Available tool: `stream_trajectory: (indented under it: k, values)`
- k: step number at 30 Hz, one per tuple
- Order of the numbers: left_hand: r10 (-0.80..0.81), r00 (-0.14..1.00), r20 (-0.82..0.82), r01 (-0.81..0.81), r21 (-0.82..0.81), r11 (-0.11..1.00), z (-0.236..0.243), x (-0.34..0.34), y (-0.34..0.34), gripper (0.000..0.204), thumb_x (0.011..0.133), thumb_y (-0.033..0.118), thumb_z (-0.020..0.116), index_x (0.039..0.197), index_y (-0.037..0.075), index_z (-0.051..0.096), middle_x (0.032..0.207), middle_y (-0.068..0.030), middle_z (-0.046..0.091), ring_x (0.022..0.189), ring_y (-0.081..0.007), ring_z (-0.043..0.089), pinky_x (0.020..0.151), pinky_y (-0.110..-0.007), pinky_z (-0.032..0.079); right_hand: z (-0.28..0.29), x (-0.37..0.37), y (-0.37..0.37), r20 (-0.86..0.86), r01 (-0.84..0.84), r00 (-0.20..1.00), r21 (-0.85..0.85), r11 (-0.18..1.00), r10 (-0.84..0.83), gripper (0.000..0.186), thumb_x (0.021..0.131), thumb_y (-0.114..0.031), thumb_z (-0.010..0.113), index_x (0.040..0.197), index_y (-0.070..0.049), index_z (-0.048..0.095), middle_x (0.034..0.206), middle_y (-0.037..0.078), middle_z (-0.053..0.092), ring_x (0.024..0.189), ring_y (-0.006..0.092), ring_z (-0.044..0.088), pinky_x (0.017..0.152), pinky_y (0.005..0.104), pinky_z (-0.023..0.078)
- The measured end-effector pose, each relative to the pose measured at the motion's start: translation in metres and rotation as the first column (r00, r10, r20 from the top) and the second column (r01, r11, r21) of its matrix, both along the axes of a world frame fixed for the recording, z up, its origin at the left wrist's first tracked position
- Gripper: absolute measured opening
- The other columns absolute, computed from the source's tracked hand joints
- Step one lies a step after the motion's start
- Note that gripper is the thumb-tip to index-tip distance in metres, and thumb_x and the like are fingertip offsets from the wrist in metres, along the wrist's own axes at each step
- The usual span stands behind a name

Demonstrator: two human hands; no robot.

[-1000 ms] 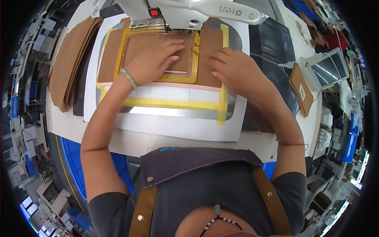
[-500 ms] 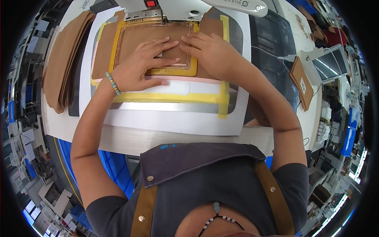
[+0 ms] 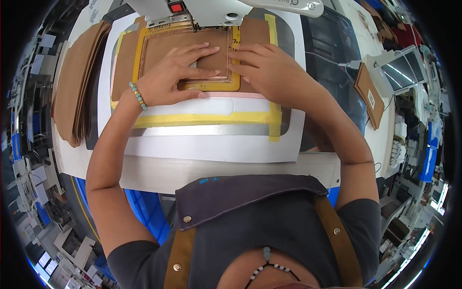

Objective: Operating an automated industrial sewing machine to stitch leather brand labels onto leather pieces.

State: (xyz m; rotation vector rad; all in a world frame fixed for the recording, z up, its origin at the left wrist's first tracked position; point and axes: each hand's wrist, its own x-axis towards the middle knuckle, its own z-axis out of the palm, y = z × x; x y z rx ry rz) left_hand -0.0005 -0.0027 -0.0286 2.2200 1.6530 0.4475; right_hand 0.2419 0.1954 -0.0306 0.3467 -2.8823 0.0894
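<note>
Both left hand (image 3: 168, 79) and right hand (image 3: 272, 72) lie loosely open, apparently gripping nothing, over the brown sheet (image 3: 214, 38) at twelve o'clock, the right having shifted toward three, baring more of it.

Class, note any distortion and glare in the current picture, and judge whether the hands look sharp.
Head view: workshop background bends toward a black rim; head view: white streaks glare across the tilted screen; head view: left hand and right hand look fairly sharp.

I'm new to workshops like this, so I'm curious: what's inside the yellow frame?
Brown material shows inside the yellow frame, plus a small pale patch by the left hand. What lies beneath that hand is covered.
</note>
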Motion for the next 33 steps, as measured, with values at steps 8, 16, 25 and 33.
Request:
stream_trajectory:
  k: [8, 16, 25, 33]
  values:
    - [0.005, 0.999, 0.031, -0.006, 0.034, 0.999, -0.002, -0.01, 0.009, 0.052, 0.089, 0.039, 0.081, 0.138, 0.02, 0.074, 0.167, -0.0112, 0.045, 0.155, -0.0386, 0.037, 0.126, -0.053, 0.029, -0.001, 0.036, 0.043, -0.084, 0.21, 0.971, -0.139, 0.968, -0.222, 0.035, 0.097, -0.011, 0.067, 0.132, -0.008, 0.071, 0.147, 0.012, 0.062, 0.142, 0.0316, 0.052, 0.115, 0.0454, 0.042]
    - [0.013, 0.998, -0.065, -0.008, 0.082, 0.997, 0.0, -0.015, 0.023, 0.051, 0.091, 0.032, 0.081, 0.14, 0.018, 0.072, 0.165, -0.0091, 0.049, 0.154, -0.037, 0.039, 0.124, -0.051, 0.033, -0.014, 0.042, 0.066, -0.119, 0.296, 0.94, -0.187, 0.937, -0.321, 0.031, 0.099, -0.012, 0.066, 0.129, -0.009, 0.073, 0.149, 0.012, 0.061, 0.145, 0.033, 0.049, 0.119, 0.0457, 0.04]
    - [0.122, 0.982, -0.147, -0.117, 0.042, 0.992, 0.003, -0.021, 0.038, 0.046, 0.097, 0.04, 0.074, 0.139, 0.022, 0.073, 0.155, -0.0089, 0.059, 0.132, -0.0347, 0.056, 0.114, -0.044, 0.042, -0.02, 0.041, 0.069, -0.084, 0.309, 0.94, -0.203, 0.929, -0.331, 0.027, 0.099, -0.012, 0.064, 0.123, -0.006, 0.075, 0.146, 0.012, 0.062, 0.145, 0.0323, 0.049, 0.117, 0.0457, 0.042]
    - [0.208, 0.959, -0.193, -0.201, 0.056, 0.978, -0.011, -0.031, 0.05, 0.049, 0.096, 0.031, 0.076, 0.144, 0.024, 0.07, 0.138, -0.0142, 0.067, 0.122, -0.035, 0.055, 0.108, -0.046, 0.046, -0.018, 0.039, 0.067, -0.101, 0.284, 0.943, -0.25, 0.926, -0.316, 0.03, 0.097, -0.006, 0.064, 0.126, -0.007, 0.074, 0.15, 0.012, 0.059, 0.145, 0.0333, 0.048, 0.119, 0.0468, 0.04]
